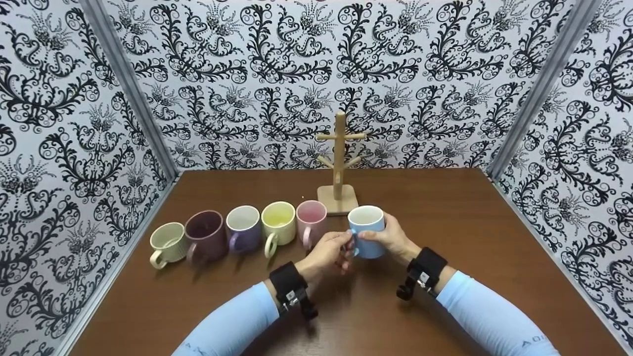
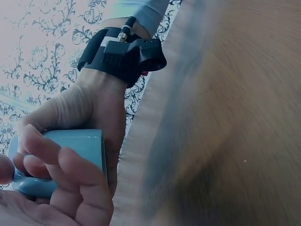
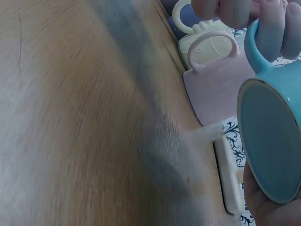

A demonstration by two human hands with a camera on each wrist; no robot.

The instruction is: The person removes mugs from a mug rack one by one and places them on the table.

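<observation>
A light blue mug (image 1: 371, 250) with a white inside is held between both hands at the middle of the table. My right hand (image 1: 394, 238) grips its body from the right, thumb across the front. From the left, my left hand (image 1: 327, 251) pinches the mug's handle with thumb and fingers. In the right wrist view the underside of the blue mug (image 3: 269, 141) shows, raised off the wood. The left wrist view has curled left fingers (image 2: 82, 174) in front of the mug, hiding part of it.
A wooden mug tree (image 1: 339, 163) with bare pegs stands behind the hands. Left of it runs a row of mugs: pink (image 1: 312, 223), yellow (image 1: 280, 232), purple (image 1: 246, 236), dark plum (image 1: 207, 240) and pale green ribbed (image 1: 169, 247). Patterned walls (image 1: 292, 59) enclose the brown table (image 1: 425, 198).
</observation>
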